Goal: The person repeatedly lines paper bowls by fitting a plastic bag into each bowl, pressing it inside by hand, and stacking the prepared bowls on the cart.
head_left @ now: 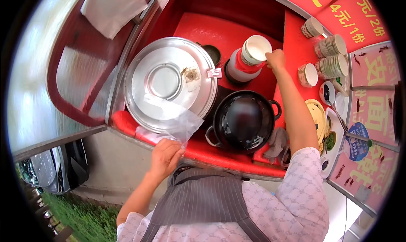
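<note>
My left hand (165, 158) is closed, its fingers pinching a thin see-through plastic bag (179, 121). The bag lies partly over the front of a large round metal lid (146, 79). Out to the far side, my right hand (275, 59) grips the rim of a white paper cup (259, 48) with a patterned outside. That cup is over a white and red container (243, 68); whether it rests on it I cannot tell. Between my arms is a black pot (226, 130) with a dark, shiny lid and side handles.
Stacks of paper cups (332, 66) stand at the right, with a single cup (308, 75) nearby. Closer in are a yellow round tray (315, 111), a bowl of chopped greens (331, 139) and a grey cloth (278, 142). A metal-framed panel (120, 72) borders the left.
</note>
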Demonstrator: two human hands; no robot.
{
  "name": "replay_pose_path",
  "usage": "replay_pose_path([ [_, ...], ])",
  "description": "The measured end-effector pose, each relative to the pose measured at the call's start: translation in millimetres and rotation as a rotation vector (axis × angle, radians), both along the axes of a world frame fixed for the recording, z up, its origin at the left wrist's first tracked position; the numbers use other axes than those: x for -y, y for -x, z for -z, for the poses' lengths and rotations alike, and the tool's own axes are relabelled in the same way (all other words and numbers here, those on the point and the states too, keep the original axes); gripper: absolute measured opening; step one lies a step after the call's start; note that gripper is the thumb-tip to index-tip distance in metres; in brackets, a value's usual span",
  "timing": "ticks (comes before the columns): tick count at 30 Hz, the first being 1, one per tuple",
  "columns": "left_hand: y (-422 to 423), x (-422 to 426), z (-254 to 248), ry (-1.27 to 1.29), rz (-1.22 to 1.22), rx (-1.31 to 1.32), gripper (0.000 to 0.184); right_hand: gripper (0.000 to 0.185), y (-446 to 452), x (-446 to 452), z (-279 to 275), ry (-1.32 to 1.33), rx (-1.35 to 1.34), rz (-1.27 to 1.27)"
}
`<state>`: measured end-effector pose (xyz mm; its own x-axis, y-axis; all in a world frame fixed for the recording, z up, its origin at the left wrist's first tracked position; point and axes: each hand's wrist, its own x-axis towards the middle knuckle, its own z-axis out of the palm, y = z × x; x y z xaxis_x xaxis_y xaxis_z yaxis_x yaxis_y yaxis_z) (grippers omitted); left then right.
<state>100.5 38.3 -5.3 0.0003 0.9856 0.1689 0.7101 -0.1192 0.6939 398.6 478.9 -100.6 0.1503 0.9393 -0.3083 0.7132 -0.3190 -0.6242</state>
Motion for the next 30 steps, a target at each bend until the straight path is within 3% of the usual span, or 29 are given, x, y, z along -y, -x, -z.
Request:
replay_pose_path([
  [2, -2.3, 14.9, -2.7, 0.019, -0.061, 0.15, 0.007, 0.03, -4.0, -2.5, 11.2, -0.224, 0.095, -0.046],
  [3, 1.3, 19.6, -3.6, 0.01, -0.061, 0.167, 0.012, 0.03, 3.1, 10.6, 1.9, -0.216, 0.098, -0.057],
  [4, 4.0, 21.8, -6.2, 0.017, -0.074, 0.172, 0.012, 0.026, 14.3, 31.4, -23.4, -0.369, 0.097, -0.097],
  [5, 6.4, 21.3, -10.0, 0.038, -0.114, 0.364, 0.017, 0.025, 28.9, 53.5, -49.4, -0.521, 0.091, -0.14],
  [7, 20.2, 31.8, -8.1, 0.201, -0.17, 0.756, 0.033, 0.03, 67.3, 110.6, -90.2, -0.239, -0.285, -0.219],
  [8, 24.7, 32.8, -7.6, 0.21, -0.178, 0.757, 0.033, 0.031, 87.6, 137.3, -101.7, -0.163, -0.255, -0.28],
  [10, 34.1, 23.2, -6.0, 0.278, -0.17, 1.369, 0.039, 0.035, 128.8, 193.4, -108.6, 0.007, -0.481, -0.283],
  [13, 53.1, 15.9, -12.6, 0.334, -0.046, 1.554, 0.045, 0.036, 166.4, 243.6, -88.6, 0.167, -0.583, -0.29],
  [15, 65.1, 16.1, -21.1, 0.333, -0.055, 1.605, 0.046, 0.036, 176.0, 266.8, -85.8, 0.234, -0.628, -0.279],
  [17, 80.1, 22.4, -10.5, 0.313, -0.113, 1.64, 0.048, 0.037, 176.0, 297.5, -95.7, 0.498, -1.075, -0.214],
  [20, 97.2, 21.5, -16.5, 0.355, -0.136, 1.664, 0.053, 0.034, 165.1, 342.7, -109.4, 0.564, -1.227, -0.288],
  [21, 104.6, 22.3, -10.5, 0.361, -0.106, 1.634, 0.055, 0.026, 167.3, 356.3, -129.1, 0.42, -0.906, -0.461],
  [24, 121.5, 21.1, -10.1, 0.435, -0.055, 1.86, 0.06, 0.016, 167.8, 382.2, -123.1, 0.278, -0.822, -0.423],
  [26, 121.3, 23.9, -9.7, 0.381, -0.078, 1.876, 0.067, 0.017, 172.4, 394.4, -120.0, 0.2, -0.856, -0.323],
  [28, 113.5, 26.1, -14.4, 0.3, 0.059, 1.946, 0.068, 0.024, 173.0, 402.8, -114.2, 0.083, -0.837, -0.225],
  [29, 101.5, 33.4, -10.7, 0.297, -0.078, 1.807, 0.054, 0.03, 174.4, 407.2, -114.3, 0.023, -0.885, -0.221],
  [30, 97.2, 39.4, 1.5, 0.306, -0.07, 1.807, 0.054, 0.03, 178.0, 412.3, -114.1, 0.018, -0.884, -0.212],
])
